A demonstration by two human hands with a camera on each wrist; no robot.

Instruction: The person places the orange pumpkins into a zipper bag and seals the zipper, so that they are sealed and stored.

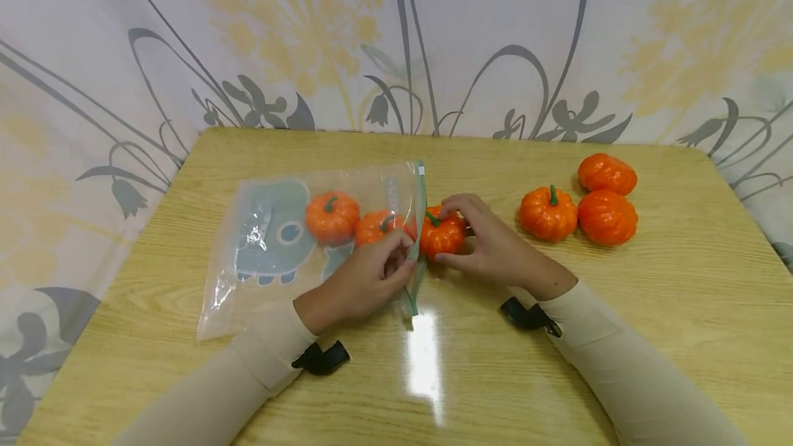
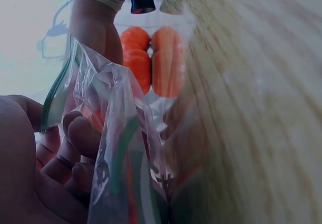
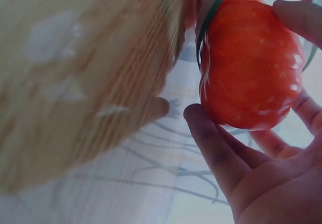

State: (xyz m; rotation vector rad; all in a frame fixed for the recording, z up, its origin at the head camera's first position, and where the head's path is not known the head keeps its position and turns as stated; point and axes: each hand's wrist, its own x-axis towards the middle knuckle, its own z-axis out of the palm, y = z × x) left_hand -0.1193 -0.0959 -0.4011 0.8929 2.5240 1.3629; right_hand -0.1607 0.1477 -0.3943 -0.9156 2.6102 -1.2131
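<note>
A clear zip bag (image 1: 279, 219) with a teal dinosaur print lies flat, its green-edged mouth to the right. Inside it are two orange toy pumpkins with green stems, one pumpkin (image 1: 332, 217) deeper in and another pumpkin (image 1: 374, 227) nearer the mouth. My left hand (image 1: 359, 281) pinches the bag's edge at the opening; the left wrist view shows the green zip strip (image 2: 58, 93) by its fingers. At the mouth, my right hand (image 1: 492, 246) grips a third pumpkin (image 1: 442, 238), thumb and fingers spread around it. The right wrist view shows that pumpkin (image 3: 251, 68) against the green strip.
To the right on the wood-grain table (image 1: 681, 281) sit three more pumpkins: one upright pumpkin (image 1: 548, 213) and two tipped over, a rear pumpkin (image 1: 607, 174) and a front pumpkin (image 1: 607, 219). A floral cloth (image 1: 434, 40) hangs behind the table.
</note>
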